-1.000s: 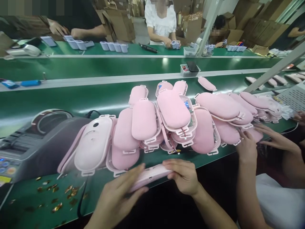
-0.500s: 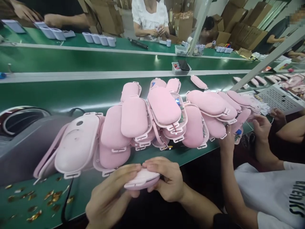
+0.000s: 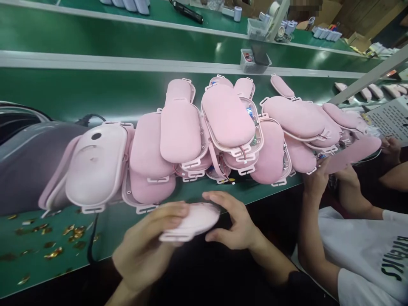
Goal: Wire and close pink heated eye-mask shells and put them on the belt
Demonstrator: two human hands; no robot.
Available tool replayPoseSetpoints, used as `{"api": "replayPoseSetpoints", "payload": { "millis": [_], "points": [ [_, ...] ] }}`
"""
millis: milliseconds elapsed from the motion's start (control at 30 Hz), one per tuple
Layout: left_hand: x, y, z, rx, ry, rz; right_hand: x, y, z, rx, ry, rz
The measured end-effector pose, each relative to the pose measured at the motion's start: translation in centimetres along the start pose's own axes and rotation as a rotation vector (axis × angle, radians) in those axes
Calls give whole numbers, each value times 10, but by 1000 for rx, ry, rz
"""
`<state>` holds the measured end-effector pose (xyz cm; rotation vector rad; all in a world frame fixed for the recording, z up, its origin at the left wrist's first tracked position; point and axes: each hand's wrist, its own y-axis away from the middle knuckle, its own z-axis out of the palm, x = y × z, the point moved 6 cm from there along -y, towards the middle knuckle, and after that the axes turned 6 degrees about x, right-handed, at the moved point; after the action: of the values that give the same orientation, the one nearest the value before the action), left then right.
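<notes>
My left hand [image 3: 149, 244] is closed around the left end of a pale pink plastic casing [image 3: 199, 219], which is held just above the table's front edge. The casing is tilted, with a slotted lug showing at its lower left. My right hand [image 3: 234, 223] is off it, thumb and fingers spread beside the casing's right end. Beyond my hands lies a heap of pink casings [image 3: 181, 134], several of them parted so that circuit boards and thin wires show. At its left end leans a paler casing [image 3: 95, 170] with a round dark hole.
A grey machine-like object [image 3: 35, 163] stands at the left, with gold foil scraps [image 3: 75, 233] and a black cable [image 3: 92, 240] before it. A clear tub [image 3: 250, 66] sits behind the heap. At right, a co-worker's hands [image 3: 318, 180] hold a pink piece [image 3: 353, 156].
My right hand has let go of the casing and opened. The casing has turned in my left hand, showing more of its pale face. The view has tipped downward.
</notes>
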<state>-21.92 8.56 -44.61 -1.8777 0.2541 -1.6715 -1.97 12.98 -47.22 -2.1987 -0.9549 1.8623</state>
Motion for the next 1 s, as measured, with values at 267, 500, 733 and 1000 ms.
{"api": "replayPoseSetpoints", "payload": {
  "millis": [267,500,733,1000],
  "points": [
    [-30,29,-59,164,2,-236,31,15,20,109,59,99],
    [-10,39,-38,-288,-502,95,5,0,27,25,101,-178],
    [-1,39,-13,-242,-658,262,4,3,34,129,141,-186],
    [2,43,-12,-168,-605,407,-9,-8,31,34,269,-246]
  ]
}}
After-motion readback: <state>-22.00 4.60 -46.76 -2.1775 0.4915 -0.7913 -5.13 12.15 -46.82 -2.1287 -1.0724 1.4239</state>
